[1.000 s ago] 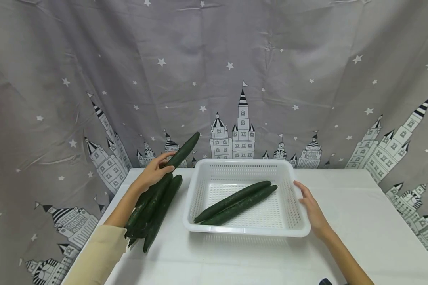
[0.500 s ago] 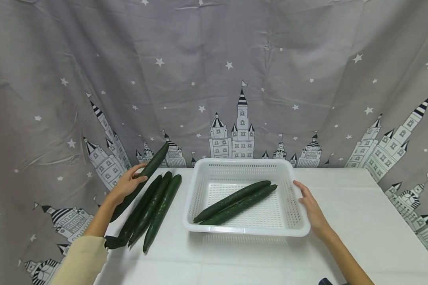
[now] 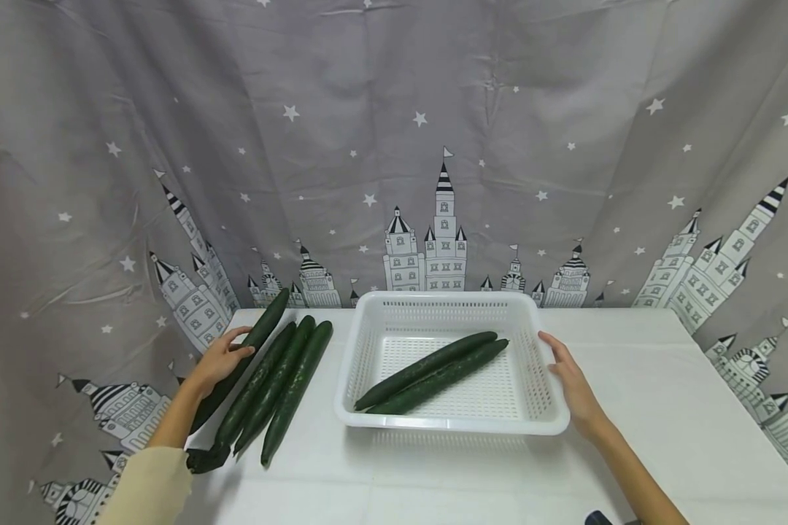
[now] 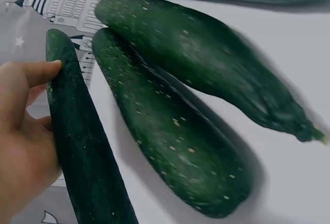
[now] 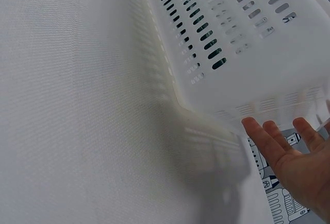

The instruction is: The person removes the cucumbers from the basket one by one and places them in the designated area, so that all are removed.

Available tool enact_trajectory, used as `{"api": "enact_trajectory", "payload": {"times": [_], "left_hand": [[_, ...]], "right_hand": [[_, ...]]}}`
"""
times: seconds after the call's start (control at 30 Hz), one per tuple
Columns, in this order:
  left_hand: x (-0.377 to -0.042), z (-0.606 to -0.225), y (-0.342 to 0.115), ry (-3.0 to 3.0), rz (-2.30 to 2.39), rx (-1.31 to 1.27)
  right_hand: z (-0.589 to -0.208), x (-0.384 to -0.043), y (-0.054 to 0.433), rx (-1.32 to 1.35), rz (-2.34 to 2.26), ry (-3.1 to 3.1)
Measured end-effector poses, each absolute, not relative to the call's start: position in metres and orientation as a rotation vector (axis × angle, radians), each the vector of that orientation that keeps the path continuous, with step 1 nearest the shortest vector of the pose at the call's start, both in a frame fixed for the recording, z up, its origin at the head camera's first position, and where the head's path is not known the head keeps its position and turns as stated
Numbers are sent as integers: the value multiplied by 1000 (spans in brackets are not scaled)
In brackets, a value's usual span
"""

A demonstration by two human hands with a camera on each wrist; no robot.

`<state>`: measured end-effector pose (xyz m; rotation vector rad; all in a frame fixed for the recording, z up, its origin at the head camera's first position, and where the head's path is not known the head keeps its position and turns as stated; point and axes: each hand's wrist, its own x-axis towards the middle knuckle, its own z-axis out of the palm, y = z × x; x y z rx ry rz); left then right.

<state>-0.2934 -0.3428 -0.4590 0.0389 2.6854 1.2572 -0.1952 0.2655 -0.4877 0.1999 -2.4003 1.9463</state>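
"Grey curtain (image 3: 532, 95) behind, white table (image 3: 696, 379) below. What do I log as changed?"

"I log the held cucumber (image 4: 80, 131): over the last second it has come lower and further left in the head view, outside the row of three (image 3: 276, 386). The left hand (image 3: 222, 362) pinches it. Table contact: cannot tell."

"Consequence?"

"In my judgement it is being placed apart; the basket (image 3: 453, 421), at centre, stands at two cucumbers (image 3: 427, 368). The right hand (image 3: 574, 388), fingers spread, is at its right wall."

In the head view, the left hand (image 3: 219, 362) and the long cucumber (image 3: 237, 371) it grips have shifted left and lower, from left of centre toward the frame's left side, uncovering more of the three cucumbers (image 3: 276, 388) alongside.
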Motion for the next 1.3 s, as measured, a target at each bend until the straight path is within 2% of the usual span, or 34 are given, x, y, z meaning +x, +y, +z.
{"api": "enact_trajectory", "payload": {"times": [0.8, 1.3], "left_hand": [[-286, -487, -350, 2679, 1253, -33], [-286, -491, -345, 2630, 1270, -114]], "right_hand": [[-487, -195, 263, 224, 1924, -2406], [-486, -194, 264, 193, 1946, -2401]]}}
